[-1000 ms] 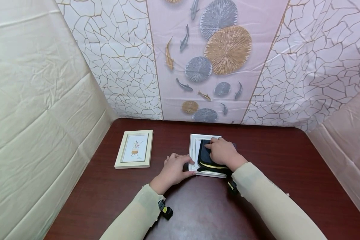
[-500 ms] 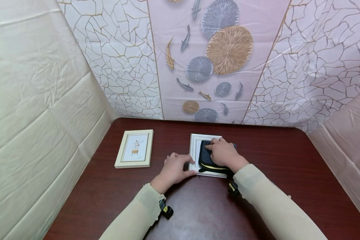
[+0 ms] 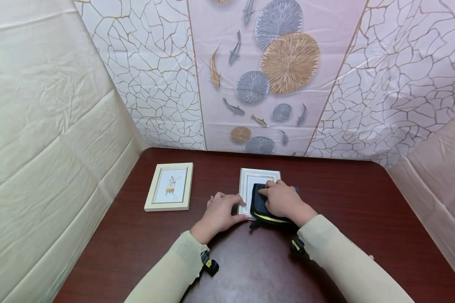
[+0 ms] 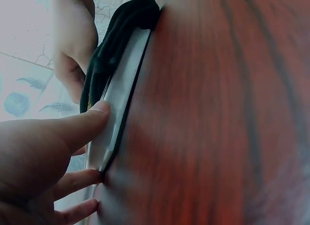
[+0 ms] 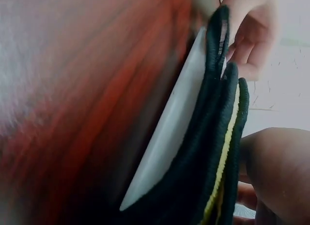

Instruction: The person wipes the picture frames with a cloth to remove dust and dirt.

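A white picture frame (image 3: 246, 179) lies flat on the dark red table. My left hand (image 3: 221, 212) holds its near left corner, the thumb (image 4: 99, 116) against the near edge and fingers at the left side. On top of the frame sits a folded black cloth (image 3: 258, 202) with a yellow layer showing along its fold. My right hand (image 3: 286, 202) grips this cloth from above and presses it onto the frame's right part. The cloth (image 5: 213, 123) hangs over the frame's near edge in the right wrist view. Much of the frame's right side is hidden.
To the left, a cream picture frame (image 3: 168, 207) with a potted-plant print lies flat on the table (image 3: 113, 244). A patterned cloth wall (image 3: 166, 84) rises behind the table's back edge, and pale fabric sides (image 3: 53, 147) close in left and right.
My right hand has drawn the black cloth toward me, past the white frame's near edge, uncovering more of its far part. My left hand has stayed at the corner.
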`<state>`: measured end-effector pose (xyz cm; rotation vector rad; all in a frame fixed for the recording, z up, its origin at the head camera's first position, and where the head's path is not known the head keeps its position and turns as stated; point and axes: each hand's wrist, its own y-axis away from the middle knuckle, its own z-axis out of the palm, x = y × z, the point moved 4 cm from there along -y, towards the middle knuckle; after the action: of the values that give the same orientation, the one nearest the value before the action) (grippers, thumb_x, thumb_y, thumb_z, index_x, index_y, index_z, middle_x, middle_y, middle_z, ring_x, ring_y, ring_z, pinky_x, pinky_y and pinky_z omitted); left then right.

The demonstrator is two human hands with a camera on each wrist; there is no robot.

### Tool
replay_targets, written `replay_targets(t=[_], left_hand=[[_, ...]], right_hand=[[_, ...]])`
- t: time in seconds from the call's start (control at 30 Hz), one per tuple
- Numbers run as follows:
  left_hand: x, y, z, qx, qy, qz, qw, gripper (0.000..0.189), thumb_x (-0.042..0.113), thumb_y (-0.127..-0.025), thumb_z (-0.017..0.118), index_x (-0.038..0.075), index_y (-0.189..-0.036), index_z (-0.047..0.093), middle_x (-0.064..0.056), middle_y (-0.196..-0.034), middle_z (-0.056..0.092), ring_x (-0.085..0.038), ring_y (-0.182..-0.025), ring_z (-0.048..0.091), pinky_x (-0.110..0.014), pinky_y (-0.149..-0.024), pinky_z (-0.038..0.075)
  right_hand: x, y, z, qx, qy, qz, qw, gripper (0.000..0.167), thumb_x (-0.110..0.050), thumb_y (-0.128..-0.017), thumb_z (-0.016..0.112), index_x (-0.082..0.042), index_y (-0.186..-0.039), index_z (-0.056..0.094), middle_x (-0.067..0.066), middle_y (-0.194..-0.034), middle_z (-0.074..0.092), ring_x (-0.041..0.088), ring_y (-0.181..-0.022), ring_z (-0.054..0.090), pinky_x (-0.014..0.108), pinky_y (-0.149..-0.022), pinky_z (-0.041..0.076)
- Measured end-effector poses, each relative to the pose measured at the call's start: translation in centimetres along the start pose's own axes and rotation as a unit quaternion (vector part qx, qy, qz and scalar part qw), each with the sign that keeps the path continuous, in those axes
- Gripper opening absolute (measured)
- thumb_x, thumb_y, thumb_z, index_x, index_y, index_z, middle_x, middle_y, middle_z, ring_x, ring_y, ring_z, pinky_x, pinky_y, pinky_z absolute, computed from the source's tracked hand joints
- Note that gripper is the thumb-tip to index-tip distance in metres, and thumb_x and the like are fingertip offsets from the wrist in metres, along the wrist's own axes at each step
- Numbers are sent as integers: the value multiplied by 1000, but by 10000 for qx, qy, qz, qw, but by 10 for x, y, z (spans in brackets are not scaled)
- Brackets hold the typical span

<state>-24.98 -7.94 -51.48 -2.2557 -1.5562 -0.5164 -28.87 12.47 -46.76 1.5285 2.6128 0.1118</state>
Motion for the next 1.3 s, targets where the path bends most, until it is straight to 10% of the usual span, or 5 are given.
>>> replay_targets(t=[1.3], left_hand=[[3,-2,3,-123,-99,-203,9997,33,54,-97,83,35,-123,76,8,-138,73,-32,-127,54,-70,-111,38]], right_hand=[[-35,51,3,323,-281,-13,9991,37,-7,-105,65,-19,-137,80,7,-129,69,25,-88,52,46,-60,49]])
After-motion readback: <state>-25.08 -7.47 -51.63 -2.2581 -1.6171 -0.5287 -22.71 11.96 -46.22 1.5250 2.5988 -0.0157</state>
